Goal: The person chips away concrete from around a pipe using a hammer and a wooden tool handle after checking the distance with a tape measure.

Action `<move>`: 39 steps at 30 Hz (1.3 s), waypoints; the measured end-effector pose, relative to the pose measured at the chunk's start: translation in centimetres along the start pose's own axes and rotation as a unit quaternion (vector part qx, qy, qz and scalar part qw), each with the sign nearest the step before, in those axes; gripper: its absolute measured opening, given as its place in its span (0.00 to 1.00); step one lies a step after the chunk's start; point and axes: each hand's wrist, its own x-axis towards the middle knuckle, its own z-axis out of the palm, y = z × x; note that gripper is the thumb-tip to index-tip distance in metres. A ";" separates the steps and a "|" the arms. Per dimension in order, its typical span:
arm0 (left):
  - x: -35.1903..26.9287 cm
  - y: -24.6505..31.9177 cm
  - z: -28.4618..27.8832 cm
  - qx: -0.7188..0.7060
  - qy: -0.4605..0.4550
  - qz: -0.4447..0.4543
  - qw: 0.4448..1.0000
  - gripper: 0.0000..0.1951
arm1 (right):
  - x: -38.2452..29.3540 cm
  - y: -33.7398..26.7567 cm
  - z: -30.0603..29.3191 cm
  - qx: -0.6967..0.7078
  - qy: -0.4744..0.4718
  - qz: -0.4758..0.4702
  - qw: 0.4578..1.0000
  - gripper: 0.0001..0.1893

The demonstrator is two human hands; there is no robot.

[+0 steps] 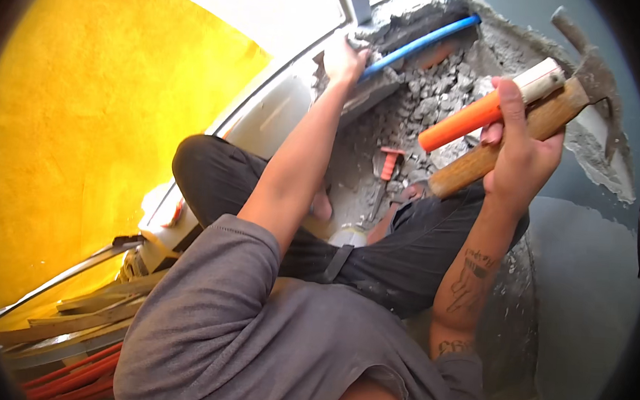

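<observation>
My right hand [527, 141] grips two things together: the wooden handle [545, 117] of a hammer and a short orange pipe [462, 121] with a whitish piece [542, 79] at its upper end. The worn metal hammer head [597, 74] points away from me at the upper right. My left hand [344, 58] reaches to the broken wall edge, at the lower end of a blue pipe [423, 44]; whether it holds the pipe cannot be told. A chisel with a red hand guard [389, 166] lies on the floor between my legs.
Concrete rubble [430, 102] lies in front of me beside the broken wall [592, 145]. A yellow wall [113, 77] stands at the left. Wooden boards [87, 318] and red tubes [75, 375] lie at the lower left. A whitish round object [349, 236] sits between my legs.
</observation>
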 end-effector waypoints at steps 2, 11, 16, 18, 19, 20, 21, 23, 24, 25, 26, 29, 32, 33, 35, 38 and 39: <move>-0.3 0.5 -0.8 0.023 0.081 0.048 0.995 0.29 | 0.0 -0.2 0.6 0.002 0.002 -0.008 1.000 0.10; -8.7 8.6 -1.7 -0.050 -0.060 0.316 0.946 0.30 | 0.4 0.0 -0.7 0.008 0.012 0.023 1.000 0.19; -4.3 4.1 -3.9 0.103 -0.032 0.040 0.993 0.26 | -0.5 -0.2 0.3 -0.002 0.015 0.023 1.000 0.20; -3.2 5.1 -3.9 0.164 -0.124 0.031 0.978 0.27 | -0.2 -0.1 0.3 0.002 0.020 0.001 1.000 0.20; -2.8 4.6 -2.6 0.133 -0.145 0.035 0.980 0.27 | -0.1 -0.2 0.2 0.002 0.017 -0.004 1.000 0.21; -2.4 2.5 0.3 0.039 0.000 0.179 0.983 0.23 | 0.0 -0.5 0.4 0.009 0.012 -0.001 1.000 0.21; -3.0 3.9 1.6 0.036 -0.008 0.180 0.983 0.23 | 0.2 -0.2 0.0 0.002 0.017 0.001 1.000 0.21; -5.4 6.0 1.2 -0.148 -0.019 0.266 0.952 0.24 | 0.2 0.5 -0.1 -0.002 0.015 0.020 1.000 0.21; -6.5 6.5 -0.1 -0.161 -0.083 0.245 0.952 0.23 | 0.2 0.4 0.2 -0.012 0.004 0.028 1.000 0.17; -6.5 7.7 -1.1 -0.174 -0.134 0.241 0.945 0.23 | 0.2 0.4 0.5 -0.007 0.000 0.024 1.000 0.17; -7.4 7.4 -1.5 -0.221 -0.180 0.219 0.933 0.24 | -0.1 0.5 0.8 -0.025 0.015 0.019 0.999 0.16; -12.1 10.2 -5.6 -0.433 -0.316 0.186 0.823 0.26 | 0.2 0.7 1.2 -0.053 0.044 -0.001 0.998 0.16; -15.4 12.6 -9.8 -0.371 -0.325 0.273 0.826 0.23 | 0.6 2.8 1.2 -0.032 0.036 0.000 0.999 0.20; -15.9 12.5 -9.7 -0.362 -0.300 0.277 0.838 0.19 | 0.7 3.1 1.3 -0.037 0.034 0.000 0.999 0.20; -16.4 11.3 -9.4 -0.341 -0.267 0.266 0.861 0.17 | 0.3 3.4 1.7 -0.014 0.017 0.034 0.999 0.20; -14.9 8.2 -9.9 -0.237 -0.222 0.214 0.921 0.20 | -0.2 2.7 2.3 -0.046 0.027 0.072 0.996 0.20; -13.0 6.9 -9.4 -0.207 -0.205 0.210 0.933 0.21 | 0.0 2.4 2.1 -0.043 0.029 0.072 0.996 0.21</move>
